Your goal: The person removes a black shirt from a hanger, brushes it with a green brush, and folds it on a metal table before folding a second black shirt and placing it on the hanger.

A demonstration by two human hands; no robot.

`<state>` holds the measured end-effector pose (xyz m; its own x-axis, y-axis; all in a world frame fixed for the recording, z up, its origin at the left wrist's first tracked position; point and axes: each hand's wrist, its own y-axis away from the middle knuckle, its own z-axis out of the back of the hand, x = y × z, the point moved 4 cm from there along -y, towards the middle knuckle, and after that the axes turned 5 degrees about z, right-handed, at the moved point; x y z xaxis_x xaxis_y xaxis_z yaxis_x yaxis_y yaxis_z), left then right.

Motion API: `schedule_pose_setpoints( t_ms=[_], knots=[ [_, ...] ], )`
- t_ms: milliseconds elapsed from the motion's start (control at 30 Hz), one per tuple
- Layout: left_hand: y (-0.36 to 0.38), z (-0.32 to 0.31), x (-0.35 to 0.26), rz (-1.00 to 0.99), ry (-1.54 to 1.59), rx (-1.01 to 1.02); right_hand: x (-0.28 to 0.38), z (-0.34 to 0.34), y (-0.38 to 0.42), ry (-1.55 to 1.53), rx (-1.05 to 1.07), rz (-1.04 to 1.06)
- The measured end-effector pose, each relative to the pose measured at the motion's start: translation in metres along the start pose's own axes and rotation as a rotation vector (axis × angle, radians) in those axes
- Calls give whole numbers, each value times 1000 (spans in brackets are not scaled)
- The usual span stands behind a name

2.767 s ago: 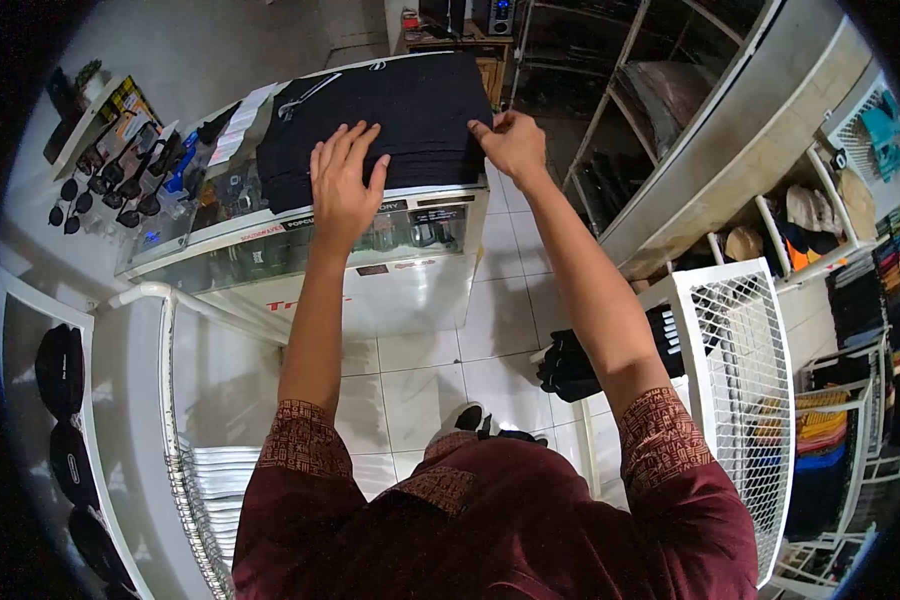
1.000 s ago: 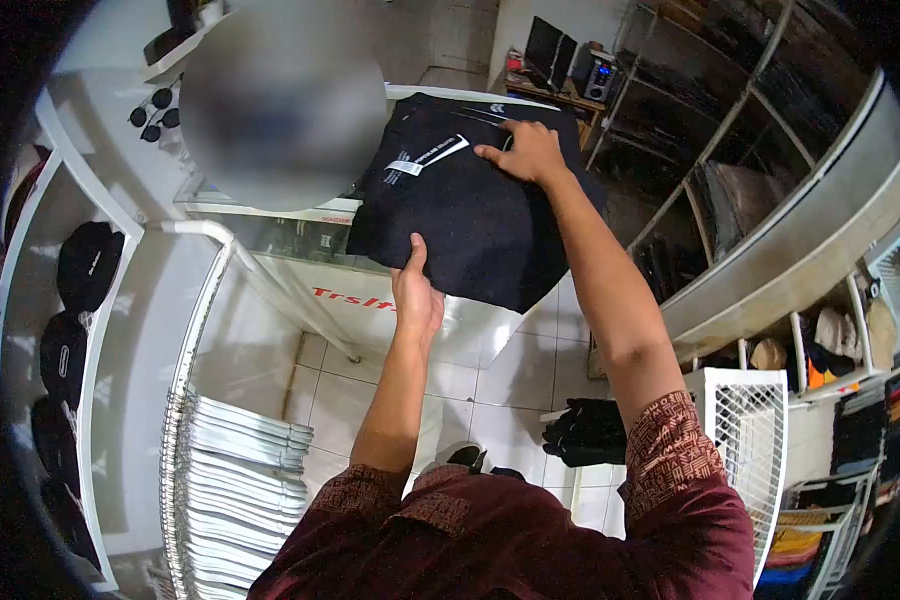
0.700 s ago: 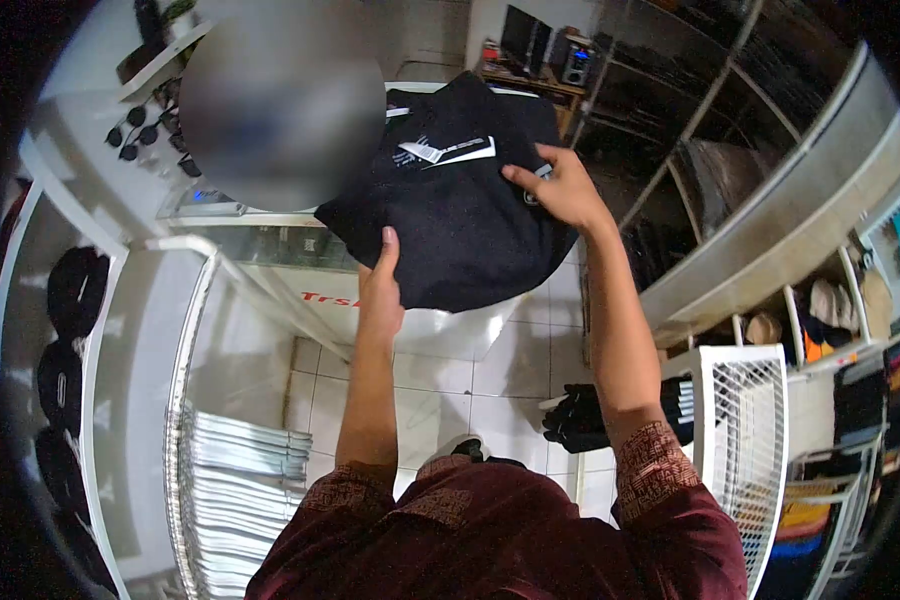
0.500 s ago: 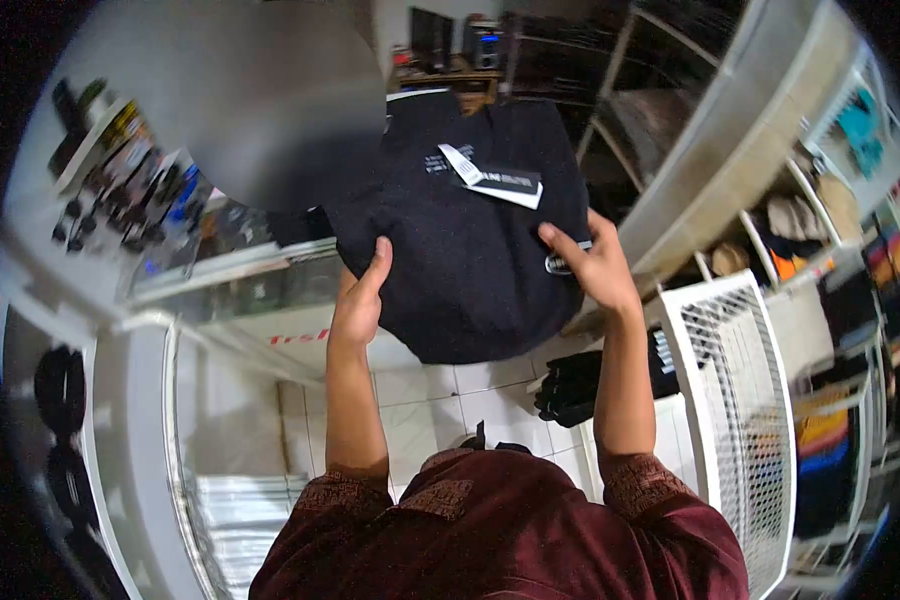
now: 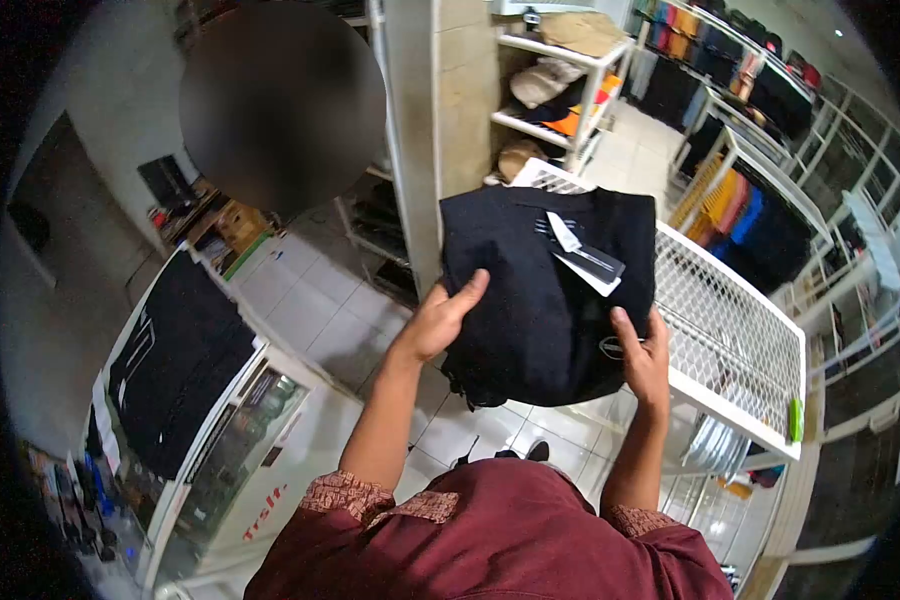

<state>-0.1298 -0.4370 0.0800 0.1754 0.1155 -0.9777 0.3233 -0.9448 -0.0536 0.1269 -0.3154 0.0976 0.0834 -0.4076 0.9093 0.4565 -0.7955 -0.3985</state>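
The black shirt (image 5: pixel 540 310), folded with its tags (image 5: pixel 592 262) on top, is up in the air right of the glass counter (image 5: pixel 235 450), left hand (image 5: pixel 438 322) and right hand (image 5: pixel 646 360) each pinching a side, thumbs on top, and more black cloth (image 5: pixel 185 355) lies on that counter.

A head-worn camera is looking forward and down past the maroon shirt (image 5: pixel 500 520); its wide, round-edged view is catching the left hand (image 5: pixel 440 325), right hand (image 5: pixel 647 365) and black garment (image 5: pixel 530 290) close in; the glass counter (image 5: pixel 242 445) is standing lower left; hanging clothes (image 5: pixel 730 205) are showing farther off, upper right.
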Motion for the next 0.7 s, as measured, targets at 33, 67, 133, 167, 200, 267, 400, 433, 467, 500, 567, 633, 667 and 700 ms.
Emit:
schedule_pose_setpoints(
  t_ms=[33, 67, 133, 167, 200, 267, 400, 433, 467, 500, 567, 633, 667, 700],
  knots=[
    [-13, -19, 6, 32, -5, 61, -1, 18, 6, 16, -62, 3],
    [-24, -37, 15, 106, 35, 114, -4, 40, 14, 121, -109, -65],
    [-44, -74, 27, 119, 33, 194, -2, 73, 28, 132, -206, -100],
    [-52, -90, 35, 124, 10, 251, 1, 86, 35, 128, -231, -91],
    [-60, -109, 41, 99, 65, 290, 4, 100, 41, 142, -261, -92],
    [-73, -143, 50, 143, 74, 361, 1, 132, 52, 184, -347, -146],
    [-96, -197, 46, 241, 65, 459, -6, 185, 57, 136, -473, -207],
    [-107, -210, 51, 388, 145, 464, -4, 198, 50, 71, -461, -177],
    [-124, -221, 56, 318, 131, 464, -10, 214, 43, 87, -465, -188],
    [-140, -231, 60, 248, 118, 462, -16, 230, 33, 102, -467, -200],
    [-158, -250, 48, 117, 31, 337, -6, 240, 10, 149, -469, -191],
    [-200, -241, 69, 57, -682, 98, -58, 281, -3, 543, -426, -286],
    [-198, -240, 82, -80, -793, 14, -81, 294, 2, 760, -407, -334],
    [-193, -240, 90, -226, -898, -74, -99, 303, 7, 976, -379, -376]
  ],
)
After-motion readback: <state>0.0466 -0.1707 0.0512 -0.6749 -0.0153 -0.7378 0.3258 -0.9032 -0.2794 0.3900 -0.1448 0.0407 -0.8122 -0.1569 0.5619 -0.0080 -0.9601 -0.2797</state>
